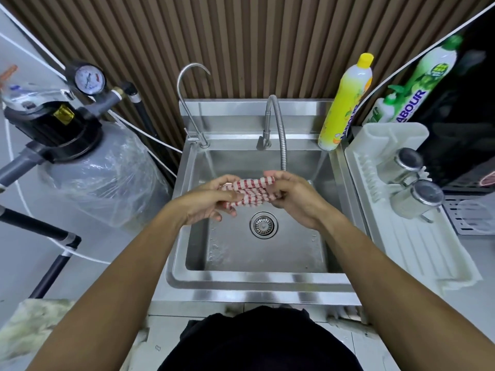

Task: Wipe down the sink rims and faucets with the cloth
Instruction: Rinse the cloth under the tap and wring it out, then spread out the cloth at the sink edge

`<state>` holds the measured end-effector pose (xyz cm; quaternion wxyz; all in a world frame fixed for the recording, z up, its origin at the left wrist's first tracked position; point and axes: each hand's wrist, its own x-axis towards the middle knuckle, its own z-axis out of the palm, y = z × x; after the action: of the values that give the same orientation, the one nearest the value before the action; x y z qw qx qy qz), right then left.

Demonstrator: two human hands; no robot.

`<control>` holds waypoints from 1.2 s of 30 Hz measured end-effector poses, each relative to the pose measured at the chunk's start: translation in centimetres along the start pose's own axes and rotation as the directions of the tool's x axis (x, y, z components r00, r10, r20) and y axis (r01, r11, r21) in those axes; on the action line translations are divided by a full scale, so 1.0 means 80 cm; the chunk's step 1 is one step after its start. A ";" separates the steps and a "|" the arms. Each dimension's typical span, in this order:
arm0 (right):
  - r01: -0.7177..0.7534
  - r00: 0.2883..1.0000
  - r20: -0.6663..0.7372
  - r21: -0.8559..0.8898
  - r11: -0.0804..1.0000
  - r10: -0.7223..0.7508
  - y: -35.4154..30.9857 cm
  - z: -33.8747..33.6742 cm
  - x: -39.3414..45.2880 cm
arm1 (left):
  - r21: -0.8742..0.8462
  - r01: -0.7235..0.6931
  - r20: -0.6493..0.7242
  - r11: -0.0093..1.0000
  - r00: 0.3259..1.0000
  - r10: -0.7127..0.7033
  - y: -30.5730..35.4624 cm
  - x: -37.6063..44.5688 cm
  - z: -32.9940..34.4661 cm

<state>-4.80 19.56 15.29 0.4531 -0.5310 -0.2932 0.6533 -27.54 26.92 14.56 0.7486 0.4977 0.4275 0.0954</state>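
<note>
Over the sink (pixel 257 277) basin, both hands hold a red-and-white striped cloth (pixel 247 195) bunched between them. The left hand (pixel 207 203) has its fingers curled round the cloth's left end, thumb on top; the right hand (pixel 296 198) pinches the right end, fingers wrapped tight. Just behind the right hand hangs the flexible faucet (pixel 278 129), its spout close above the fingers. A thinner gooseneck faucet (pixel 186 103) stands behind and left of the left hand. The drain (pixel 263 224) lies below the cloth. A yellow bottle (pixel 345 103) stands behind, to the right.
</note>
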 end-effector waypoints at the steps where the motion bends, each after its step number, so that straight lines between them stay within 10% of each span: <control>1: 0.006 0.999 -0.050 -0.054 0.998 -0.009 0.001 0.004 0.000 | 0.029 -0.010 -0.017 1.000 1.000 0.011 0.002 0.002 -0.003; 9: 0.159 0.931 -0.284 -0.249 0.955 -0.229 -0.025 0.056 -0.008 | 0.248 -0.169 -0.204 0.954 0.954 0.222 0.031 -0.010 -0.029; 19: 0.179 0.882 -0.452 0.052 0.982 -0.136 0.009 0.066 -0.037 | -0.237 -0.110 -0.133 0.965 0.988 0.080 0.025 0.007 0.008; 23: 0.124 0.832 -0.550 0.053 0.991 -0.074 0.052 0.038 -0.080 | 0.165 -0.115 -0.159 0.980 0.977 0.142 0.002 0.021 0.050; 27: 0.088 0.799 -0.596 0.241 0.966 0.076 0.121 -0.002 -0.155 | 0.638 -0.257 0.089 0.726 0.961 0.261 -0.033 0.040 0.111; 36: 0.244 0.582 -0.766 0.484 0.840 0.272 0.229 -0.090 -0.302 | 0.768 -0.288 0.401 0.572 0.913 -0.079 -0.090 0.089 0.306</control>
<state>-2.39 -10.64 7.86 0.6607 -0.6207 0.1490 0.3950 -7.22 11.23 8.14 0.4981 0.8182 0.2331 -0.1678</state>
